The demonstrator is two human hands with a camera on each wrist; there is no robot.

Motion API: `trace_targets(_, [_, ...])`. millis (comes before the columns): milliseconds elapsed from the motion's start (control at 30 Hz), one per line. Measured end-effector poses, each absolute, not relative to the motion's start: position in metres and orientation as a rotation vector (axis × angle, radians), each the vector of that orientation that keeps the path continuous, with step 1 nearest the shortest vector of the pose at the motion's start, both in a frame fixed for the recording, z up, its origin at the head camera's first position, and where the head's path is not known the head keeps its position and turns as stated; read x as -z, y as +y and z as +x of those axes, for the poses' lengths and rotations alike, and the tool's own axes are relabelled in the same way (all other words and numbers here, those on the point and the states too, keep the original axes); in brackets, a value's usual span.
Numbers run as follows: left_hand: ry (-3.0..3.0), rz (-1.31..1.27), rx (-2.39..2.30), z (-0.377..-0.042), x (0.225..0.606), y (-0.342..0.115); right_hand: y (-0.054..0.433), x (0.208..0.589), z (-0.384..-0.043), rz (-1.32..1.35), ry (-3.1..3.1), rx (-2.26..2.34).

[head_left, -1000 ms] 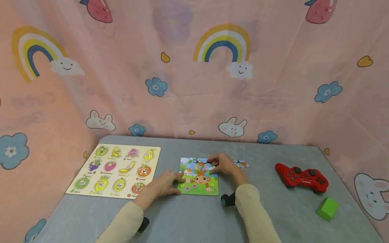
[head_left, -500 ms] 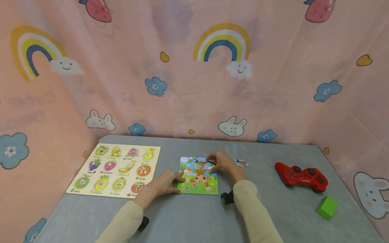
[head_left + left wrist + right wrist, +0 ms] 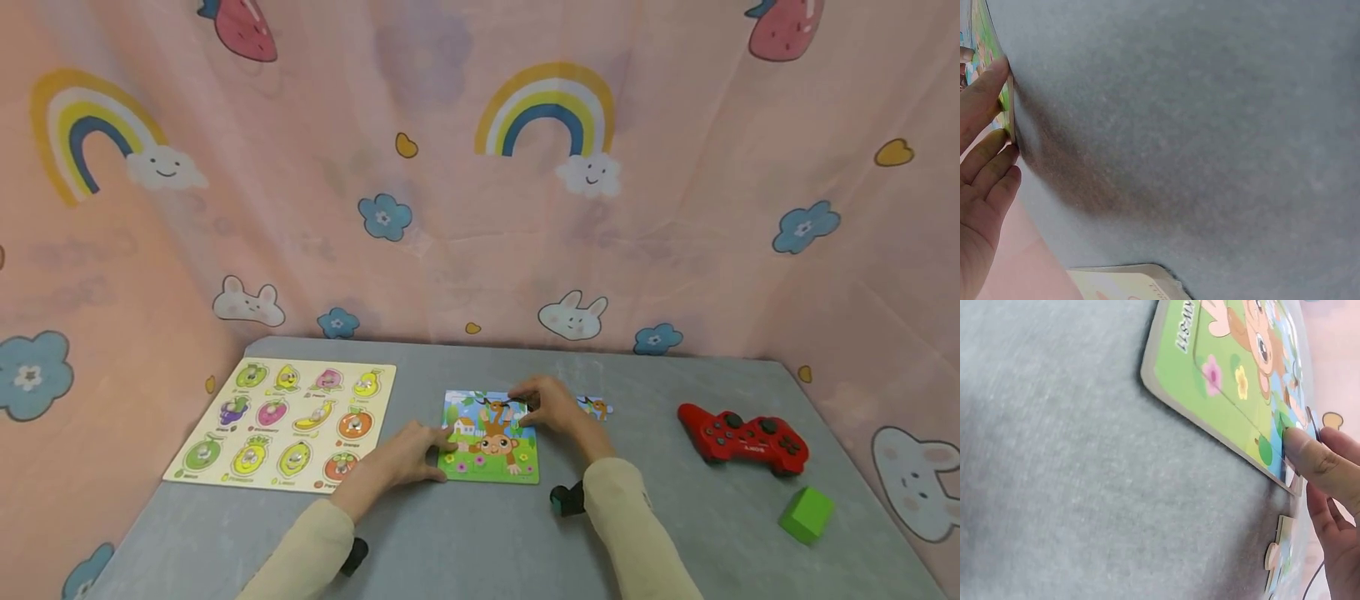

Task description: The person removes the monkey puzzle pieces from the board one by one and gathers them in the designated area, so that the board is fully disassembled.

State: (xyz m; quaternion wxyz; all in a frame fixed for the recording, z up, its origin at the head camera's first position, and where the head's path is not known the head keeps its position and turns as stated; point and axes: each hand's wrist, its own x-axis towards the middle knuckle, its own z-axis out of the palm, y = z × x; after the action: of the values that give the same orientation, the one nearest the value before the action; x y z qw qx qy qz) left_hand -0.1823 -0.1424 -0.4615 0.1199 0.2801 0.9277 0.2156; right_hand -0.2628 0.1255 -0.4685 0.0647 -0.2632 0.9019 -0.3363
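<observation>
Head view puts the monkey puzzle (image 3: pixel 487 450) flat on the grey table (image 3: pixel 465 542), between the person's two hands. The left hand (image 3: pixel 408 450) lies at its left edge with fingers and thumb fairly straight and spread, touching the board near the lower left corner rather than wrapping round it. At the upper right corner, the right hand (image 3: pixel 558 412) keeps a narrow pinch, thumb against fingers; the right wrist view shows a thin puzzle piece (image 3: pixel 1314 422) between them, tilted up from the board, its face mostly hidden. Just beyond this hand, a loose piece (image 3: pixel 597 407) lies on the table, apart from the board. Left of the left hand is a fruit board (image 3: pixel 281 425); well to the right sit a red game controller (image 3: pixel 746 442) and a green block (image 3: pixel 807 515).
</observation>
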Motion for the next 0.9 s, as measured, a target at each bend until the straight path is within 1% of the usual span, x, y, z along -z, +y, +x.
trace_targets(133, [2.706,0.816,-0.638,-0.182,0.463,-0.142,0.129,0.471,-0.261,-0.777,2.691,1.088])
trace_targets(333, [2.701,0.813,-0.651,-0.183,0.463,-0.142,0.139,0.479,-0.26,-0.803,2.556,1.363])
trace_targets(533, [2.706,0.83,-0.672,-0.183,0.462,-0.141,0.152,0.487,-0.261,-0.661,2.362,1.627])
trace_targets(667, [2.717,0.855,-0.669,-0.183,0.463,-0.141,0.16,0.488,-0.26,-0.573,2.255,1.708])
trace_targets(900, [2.713,0.823,-0.662,-0.183,0.464,-0.142,0.175,0.488,-0.259,-0.518,2.222,1.72])
